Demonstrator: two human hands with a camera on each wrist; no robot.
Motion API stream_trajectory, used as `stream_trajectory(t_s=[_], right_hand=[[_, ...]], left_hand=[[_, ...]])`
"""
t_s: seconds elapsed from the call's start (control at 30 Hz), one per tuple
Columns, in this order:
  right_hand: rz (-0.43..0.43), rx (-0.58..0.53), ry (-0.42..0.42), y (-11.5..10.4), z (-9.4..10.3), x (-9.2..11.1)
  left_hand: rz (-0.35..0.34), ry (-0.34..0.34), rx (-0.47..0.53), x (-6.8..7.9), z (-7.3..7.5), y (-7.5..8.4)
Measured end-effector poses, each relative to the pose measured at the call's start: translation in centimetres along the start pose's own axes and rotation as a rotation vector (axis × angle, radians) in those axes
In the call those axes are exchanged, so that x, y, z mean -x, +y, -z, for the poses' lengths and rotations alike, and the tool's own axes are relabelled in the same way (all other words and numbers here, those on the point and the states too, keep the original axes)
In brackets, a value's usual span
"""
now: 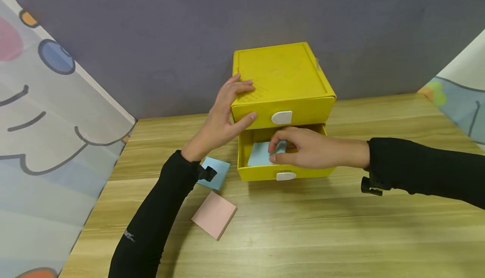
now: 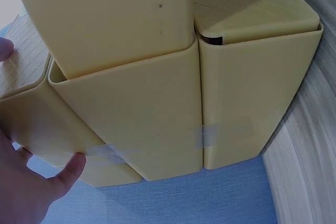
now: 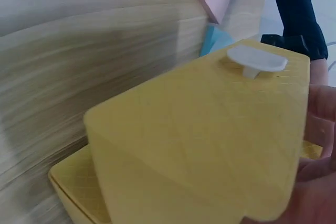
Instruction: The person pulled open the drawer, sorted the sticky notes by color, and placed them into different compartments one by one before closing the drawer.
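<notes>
Right hand (image 1: 310,146): fingers bent, thumb drawn near the index fingertip, over the right part of the pale blue pad (image 1: 259,155); pinch or mere touch, cannot tell. Pad: inside the lower drawer (image 1: 261,174), toward its left side, reaching out leftward from under the fingertips; partly covered, long axis unclear. Nearer hand: right; by judgement, the deciding relation, with pad below and left of the palm. Left hand (image 1: 221,124): farther off, up and left of the pad; fingers spread on top of the yellow cabinet (image 1: 280,70) at its left edge, thumb against the front of the upper drawer (image 1: 314,109).

Count, outward:
- Pale blue pad in drawer: one visible.
- Drawers: two; lower pulled out, upper closed.
- White handles (image 1: 282,117): two, one per drawer front.
- Cabinet: one.
- Blue pad (image 1: 222,172) on the desk (image 1: 303,236): one, left of the drawer, partly behind the left wrist mount (image 1: 209,173).
- Pink pad (image 1: 214,215): one, on the desk, just beside the blue pad, set askew.
- Black sleeves (image 1: 424,169): two.
- Grey backdrop (image 1: 182,38): one, behind the cabinet.
</notes>
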State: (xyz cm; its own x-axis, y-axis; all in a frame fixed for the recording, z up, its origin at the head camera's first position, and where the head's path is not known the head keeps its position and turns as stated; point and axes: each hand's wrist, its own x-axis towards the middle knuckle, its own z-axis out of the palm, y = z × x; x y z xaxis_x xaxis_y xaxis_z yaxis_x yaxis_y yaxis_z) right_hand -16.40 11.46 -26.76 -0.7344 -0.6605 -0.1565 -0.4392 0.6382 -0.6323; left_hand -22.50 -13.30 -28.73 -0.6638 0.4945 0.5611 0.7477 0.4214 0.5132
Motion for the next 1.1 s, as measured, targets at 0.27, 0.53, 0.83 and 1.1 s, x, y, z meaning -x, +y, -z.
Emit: stream_trajectory(t_s=[0.27, 0.53, 0.83, 1.1], right_hand=[[0.241, 0.189, 0.186, -0.7, -2.4, 1.7], [0.685, 0.582, 0.417, -3.1, -9.5, 2.1], [0.351, 0.651, 0.087, -3.5, -14.9, -2.7], [0.2, 0.552, -0.105, -2.0, -15.0, -5.3]], left_hand=[[-0.008, -0.001, -0.011, 0.0, -0.2, 0.2], [-0.056, 0.014, -0.002, -0.3, -0.3, -0.2], [-0.031, 0.001, 0.028, -0.3, -0.2, 0.0], [-0.047, 0.021, 0.041, -0.1, -0.3, -0.3]])
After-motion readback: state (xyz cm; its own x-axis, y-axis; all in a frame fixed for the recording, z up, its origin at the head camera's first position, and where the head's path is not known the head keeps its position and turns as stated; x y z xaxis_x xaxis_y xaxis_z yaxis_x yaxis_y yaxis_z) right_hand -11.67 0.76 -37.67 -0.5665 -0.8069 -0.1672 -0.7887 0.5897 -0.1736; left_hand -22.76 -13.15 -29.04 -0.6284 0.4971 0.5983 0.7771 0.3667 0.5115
